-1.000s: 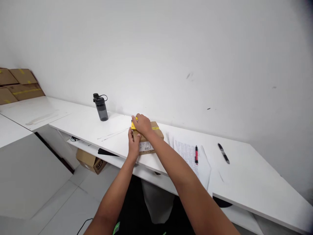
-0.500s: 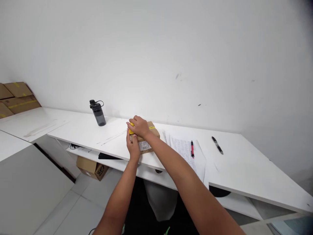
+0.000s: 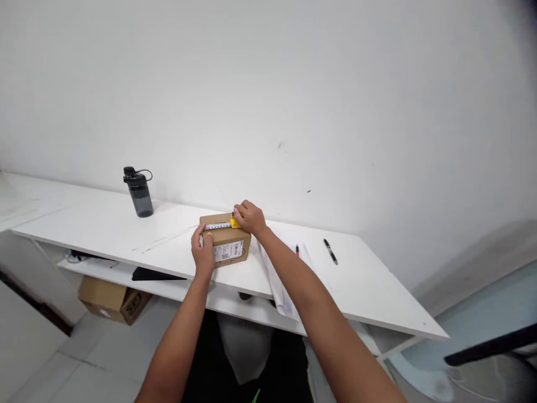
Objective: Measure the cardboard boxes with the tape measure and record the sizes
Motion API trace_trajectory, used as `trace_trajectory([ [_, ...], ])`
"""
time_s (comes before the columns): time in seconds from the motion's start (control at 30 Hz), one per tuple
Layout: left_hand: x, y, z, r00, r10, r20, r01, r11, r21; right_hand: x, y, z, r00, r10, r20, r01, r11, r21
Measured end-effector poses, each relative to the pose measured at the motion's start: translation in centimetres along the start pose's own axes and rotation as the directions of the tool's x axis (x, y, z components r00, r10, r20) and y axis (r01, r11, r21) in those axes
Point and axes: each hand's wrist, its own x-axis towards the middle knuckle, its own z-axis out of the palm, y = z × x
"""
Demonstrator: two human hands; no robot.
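Note:
A small cardboard box (image 3: 229, 237) with a white printed label on its near side sits on the white table. My right hand (image 3: 250, 217) is closed around a yellow tape measure (image 3: 235, 222) at the box's right end. Its pale blade (image 3: 218, 226) lies pulled out across the box top. At the blade's left end, my left hand (image 3: 202, 249) grips the box's left side, its thumb on the near edge and its fingers by the blade's tip.
A dark bottle (image 3: 140, 193) stands at the left near the wall. Papers (image 3: 279, 280), a red pen (image 3: 297, 251) and a black pen (image 3: 330, 252) lie right of the box. Below the table is an open carton (image 3: 113, 299).
The tape blade is now drawn out across the box top; my right hand has moved to the box's right end with the case. The view has shifted right.

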Motion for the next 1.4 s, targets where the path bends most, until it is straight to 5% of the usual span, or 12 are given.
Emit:
trace_trajectory([
  [0.17, 0.3, -0.5, -0.6, 0.993, 0.117, -0.024, -0.115, 0.991, 0.065, -0.1, 1.9, -0.2, 0.997, -0.051, 0.049, 0.053, 0.998, -0.036],
  [0.37, 1.3, -1.5, -2.1, 0.944, 0.316, 0.09, -0.328, 0.924, 0.194, -0.5, 3.1, 0.6, 0.997, -0.073, 0.028, 0.075, 0.996, -0.046],
  [0.63, 2.0, -2.6, -2.9, 0.905, 0.366, 0.215, -0.408, 0.89, 0.203, 0.0, 3.8, 1.4, 0.996, -0.083, 0.042, 0.086, 0.994, -0.062],
  [0.8, 2.6, -3.1, -2.9, 0.863, 0.433, 0.26, -0.484, 0.857, 0.178, 0.7, 3.3, 0.6, 0.977, -0.128, 0.172, 0.158, 0.973, -0.17],
  [0.93, 2.6, -3.4, -2.8, 0.829, 0.485, 0.278, -0.54, 0.822, 0.179, 0.6, 3.6, -1.3, 0.907, -0.259, 0.332, 0.337, 0.919, -0.204],
  [1.17, 2.5, -2.9, -3.2, 0.814, 0.494, 0.306, -0.562, 0.803, 0.198, 0.6, 5.0, -4.6, 0.696, -0.453, 0.557, 0.631, 0.756, -0.173],
  [1.4, 2.2, -3.2, -3.6, 0.828, 0.461, 0.319, -0.541, 0.807, 0.237, 2.3, 6.1, -5.8, 0.615, -0.428, 0.662, 0.685, 0.706, -0.181],
])
